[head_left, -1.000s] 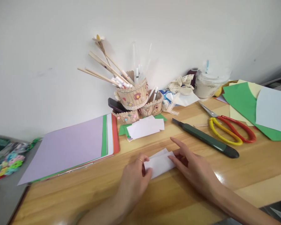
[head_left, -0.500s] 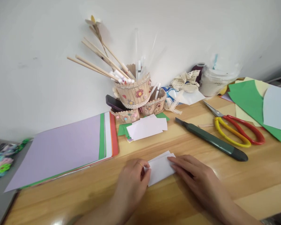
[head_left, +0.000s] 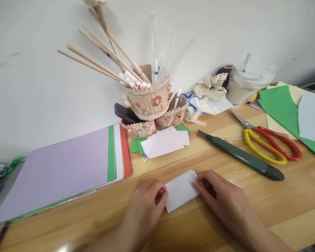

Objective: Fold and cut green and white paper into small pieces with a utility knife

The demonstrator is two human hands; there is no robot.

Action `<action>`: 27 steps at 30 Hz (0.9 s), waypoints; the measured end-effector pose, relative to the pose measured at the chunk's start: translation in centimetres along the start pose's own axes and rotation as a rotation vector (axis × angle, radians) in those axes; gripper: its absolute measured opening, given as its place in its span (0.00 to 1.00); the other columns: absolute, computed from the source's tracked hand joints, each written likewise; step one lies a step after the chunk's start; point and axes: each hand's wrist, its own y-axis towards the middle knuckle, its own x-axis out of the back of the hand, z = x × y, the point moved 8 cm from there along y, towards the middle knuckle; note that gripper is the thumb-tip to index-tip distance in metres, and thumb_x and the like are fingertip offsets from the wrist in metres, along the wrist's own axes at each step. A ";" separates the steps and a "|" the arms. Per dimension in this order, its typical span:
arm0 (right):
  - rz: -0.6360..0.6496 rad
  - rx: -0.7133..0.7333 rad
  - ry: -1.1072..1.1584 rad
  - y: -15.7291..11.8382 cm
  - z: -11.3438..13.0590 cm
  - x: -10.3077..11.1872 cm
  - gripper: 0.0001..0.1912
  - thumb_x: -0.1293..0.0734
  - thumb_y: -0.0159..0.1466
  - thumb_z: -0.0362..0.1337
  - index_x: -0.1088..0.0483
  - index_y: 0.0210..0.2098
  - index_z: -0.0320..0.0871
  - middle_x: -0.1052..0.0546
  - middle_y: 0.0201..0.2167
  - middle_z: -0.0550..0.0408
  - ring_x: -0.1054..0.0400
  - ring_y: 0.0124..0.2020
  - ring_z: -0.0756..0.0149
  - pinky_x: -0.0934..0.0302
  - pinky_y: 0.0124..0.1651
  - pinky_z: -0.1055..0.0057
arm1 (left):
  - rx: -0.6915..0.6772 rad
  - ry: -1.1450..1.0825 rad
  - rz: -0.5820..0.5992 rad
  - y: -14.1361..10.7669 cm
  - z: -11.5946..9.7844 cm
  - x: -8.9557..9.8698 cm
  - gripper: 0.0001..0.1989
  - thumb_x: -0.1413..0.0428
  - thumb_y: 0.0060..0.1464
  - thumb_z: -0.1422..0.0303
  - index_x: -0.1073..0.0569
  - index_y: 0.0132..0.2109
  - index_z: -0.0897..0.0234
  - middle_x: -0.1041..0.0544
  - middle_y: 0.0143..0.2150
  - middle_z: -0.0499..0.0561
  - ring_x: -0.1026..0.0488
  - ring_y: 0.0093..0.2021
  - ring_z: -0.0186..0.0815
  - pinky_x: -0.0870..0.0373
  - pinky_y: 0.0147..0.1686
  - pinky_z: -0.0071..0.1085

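Note:
A small folded sheet of white paper point(head_left: 181, 190) lies on the wooden table between both hands, its layers showing along the far edge. My left hand point(head_left: 149, 199), with a ring on one finger, pinches the paper's left end between thumb and fingertips. At the opposite end, my right hand point(head_left: 217, 192) grips the right edge with thumb and index finger. Beyond the paper lies a pile of cut white and green paper pieces point(head_left: 166, 142). A dark green utility knife point(head_left: 241, 154) rests to the right, blade end pointing away to the left.
Yellow-and-red-handled scissors point(head_left: 267, 141) lie past the knife. Stacked coloured sheets point(head_left: 65, 164) cover the left side. Decorated stick holders point(head_left: 149, 101) with pens and sticks stand by the wall, near lace ribbon point(head_left: 210, 87) and a plastic cup point(head_left: 248, 85). Green paper point(head_left: 279, 108) lies far right.
My right thumb and fingers have closed onto the paper's right edge, where before they lay stretched over it. The paper's layers sit closer together. The view has shifted slightly.

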 end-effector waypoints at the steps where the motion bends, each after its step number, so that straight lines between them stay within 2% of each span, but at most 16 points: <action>1: 0.008 -0.007 0.000 0.0 -0.1 -0.1 0.09 0.39 0.65 0.42 0.33 0.30 0.47 0.27 0.24 0.60 0.31 0.23 0.69 0.38 0.25 0.72 | -0.013 -0.003 -0.009 0.0 0.0 0.1 0.06 0.44 0.50 0.80 0.27 0.30 0.65 0.25 0.24 0.46 0.28 0.24 0.32 0.34 0.24 0.24; 8: 0.076 -0.077 0.000 0.6 -0.8 -0.4 0.08 0.39 0.63 0.42 0.32 0.30 0.49 0.25 0.26 0.61 0.29 0.25 0.67 0.38 0.26 0.71 | -0.022 -0.020 -0.034 -0.2 0.3 0.1 0.06 0.46 0.52 0.78 0.27 0.30 0.64 0.26 0.24 0.45 0.29 0.24 0.30 0.34 0.24 0.23; 14: 0.139 -0.079 -0.096 1.1 -0.7 -0.8 0.09 0.40 0.63 0.43 0.33 0.29 0.49 0.25 0.25 0.62 0.30 0.24 0.65 0.41 0.24 0.69 | -0.012 -0.005 -0.035 -0.2 0.3 0.2 0.06 0.45 0.51 0.78 0.27 0.30 0.64 0.26 0.24 0.45 0.29 0.24 0.30 0.34 0.24 0.23; 23: 0.060 -0.126 -0.085 0.6 -1.3 -0.7 0.11 0.40 0.63 0.47 0.32 0.30 0.50 0.24 0.24 0.62 0.29 0.23 0.66 0.41 0.22 0.71 | -0.026 -0.010 -0.053 -0.4 0.1 0.1 0.07 0.46 0.51 0.79 0.29 0.28 0.64 0.27 0.24 0.45 0.30 0.24 0.30 0.35 0.23 0.23; 27: 0.083 -0.180 -0.063 0.6 -1.5 -0.8 0.11 0.39 0.62 0.48 0.32 0.30 0.50 0.25 0.22 0.61 0.30 0.22 0.66 0.41 0.22 0.71 | -0.037 0.005 -0.046 -0.3 0.0 0.2 0.08 0.47 0.52 0.78 0.29 0.27 0.64 0.27 0.24 0.46 0.30 0.25 0.31 0.36 0.23 0.22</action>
